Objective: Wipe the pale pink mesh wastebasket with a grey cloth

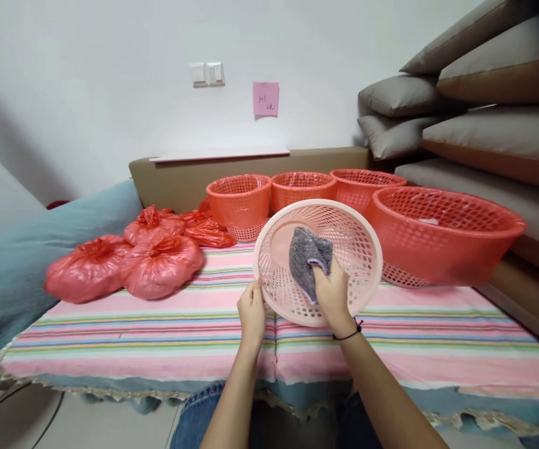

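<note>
Note [266,99] beyond pale basket [279,244] reads "301".

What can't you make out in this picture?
Head view:
Right hand: most fingers hidden by the gray cloth.
Pale pink basket: wall behind cloth and right hand hidden.
Tied red bags: contents obscured by plastic.
Rightmost red basket: inside bottom hidden by front wall.
Cushions: cut off by right edge.
Pink note: writing too small to read surely.

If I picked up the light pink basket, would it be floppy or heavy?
The light pink basket likely won't flop, since its rim looks round and even with the left hand gripping one edge. It's probably light for its size, because its wall is full of holes.
</note>
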